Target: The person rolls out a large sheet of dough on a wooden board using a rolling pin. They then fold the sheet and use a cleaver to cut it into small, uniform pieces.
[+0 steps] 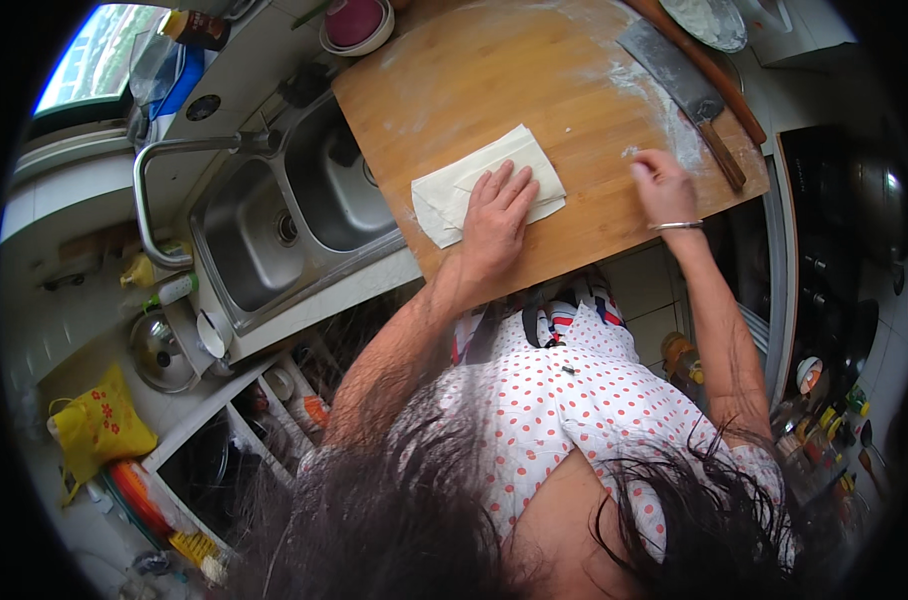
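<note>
A flat stack of pale dough sheets lies on the wooden board near its front left part. My left hand rests on top of the stack, palm down with its fingers slightly apart. To the right, my right hand is over the board with its fingers curled; whether anything small is between them cannot be told. It wears a metal bangle. A cleaver with a wooden handle lies at the board's right side, beyond my right hand. White flour is scattered beside the blade.
A wooden rolling pin lies right of the cleaver, near a plate of flour. Left of the board is a double steel sink with a curved faucet. Bowls stand at the board's far left corner.
</note>
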Demonstrator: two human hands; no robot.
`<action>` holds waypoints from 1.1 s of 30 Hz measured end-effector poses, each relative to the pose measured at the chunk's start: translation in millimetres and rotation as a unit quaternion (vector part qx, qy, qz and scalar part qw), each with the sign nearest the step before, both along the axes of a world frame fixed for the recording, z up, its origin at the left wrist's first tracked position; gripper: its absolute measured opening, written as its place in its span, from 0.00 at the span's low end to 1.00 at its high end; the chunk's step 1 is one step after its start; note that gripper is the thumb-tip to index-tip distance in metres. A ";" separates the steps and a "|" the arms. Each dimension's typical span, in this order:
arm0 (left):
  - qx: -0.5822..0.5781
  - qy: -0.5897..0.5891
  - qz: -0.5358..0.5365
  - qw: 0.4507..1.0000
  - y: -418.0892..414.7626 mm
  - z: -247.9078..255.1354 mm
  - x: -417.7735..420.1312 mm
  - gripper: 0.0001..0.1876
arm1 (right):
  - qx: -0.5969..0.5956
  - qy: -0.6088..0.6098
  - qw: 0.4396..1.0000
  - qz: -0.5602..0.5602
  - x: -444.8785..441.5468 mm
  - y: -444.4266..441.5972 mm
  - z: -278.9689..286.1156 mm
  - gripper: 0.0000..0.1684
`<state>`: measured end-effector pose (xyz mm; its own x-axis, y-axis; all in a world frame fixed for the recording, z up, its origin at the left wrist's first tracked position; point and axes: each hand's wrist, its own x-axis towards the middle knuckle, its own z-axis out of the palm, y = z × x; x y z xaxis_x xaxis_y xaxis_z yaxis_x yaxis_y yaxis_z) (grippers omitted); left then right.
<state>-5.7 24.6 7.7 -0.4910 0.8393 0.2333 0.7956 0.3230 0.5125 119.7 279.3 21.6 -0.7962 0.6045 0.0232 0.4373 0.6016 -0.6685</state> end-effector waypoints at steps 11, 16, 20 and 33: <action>0.089 0.003 0.069 0.994 45.0 7.8 -2.1 0.12 | 0.141 -0.141 0.980 -0.015 23.5 159.0 -26.9 0.22; 0.020 0.056 0.110 0.992 98.3 16.1 -25.3 0.09 | 0.078 -0.120 0.989 -0.045 9.7 152.1 -9.4 0.28; 0.026 0.073 0.188 0.979 94.6 12.9 -34.7 0.07 | 0.036 -0.027 0.998 -0.040 16.7 125.5 15.0 0.28; -0.037 0.078 0.056 0.995 130.3 -20.8 -52.6 0.02 | -0.233 0.062 0.964 -0.111 55.7 32.5 37.3 0.18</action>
<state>-58.3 154.9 -13.0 -0.5449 0.7993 0.2536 0.8205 0.4458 0.3579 175.3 311.8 58.9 -0.6543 0.7275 -0.2063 0.4206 0.1234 -0.8988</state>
